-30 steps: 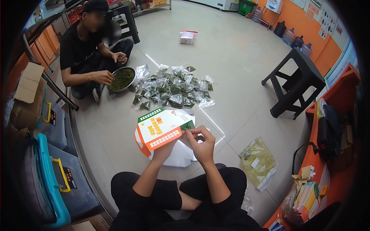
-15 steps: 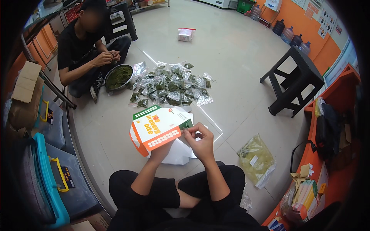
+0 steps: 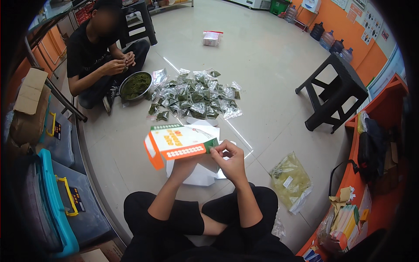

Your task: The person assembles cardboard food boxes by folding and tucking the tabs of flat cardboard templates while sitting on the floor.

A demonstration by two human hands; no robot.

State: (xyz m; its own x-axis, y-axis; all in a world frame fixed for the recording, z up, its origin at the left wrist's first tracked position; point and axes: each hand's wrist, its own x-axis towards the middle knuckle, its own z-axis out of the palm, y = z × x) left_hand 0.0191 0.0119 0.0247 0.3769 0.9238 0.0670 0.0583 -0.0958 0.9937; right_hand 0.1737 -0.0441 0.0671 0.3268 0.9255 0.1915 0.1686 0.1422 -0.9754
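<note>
A cardboard box (image 3: 176, 136), white with orange and green edges and printed on top, is tilted in the air in front of me. My left hand (image 3: 185, 166) supports it from below, its fingers mostly hidden under the box. At the right end, my right hand (image 3: 229, 159) pinches the green end flap between thumb and fingers. Beneath my hands, white flat card pieces (image 3: 196, 178) lie on the floor. Just beyond the box spreads a heap of small clear bags (image 3: 196, 96) holding dark green contents.
At the left a person (image 3: 94, 56) sits cross-legged, hands together above a metal bowl (image 3: 136, 86) of green shreds. A black stool (image 3: 336, 91) stands at right, near a yellowish plastic bag (image 3: 290, 181). Lidded storage bins (image 3: 83, 214) line the left; an orange shelf (image 3: 377, 118) borders the right.
The box's top has tipped flatter, and its left end flap now hangs lower. My right hand stays on the green flap, shifted slightly right.
</note>
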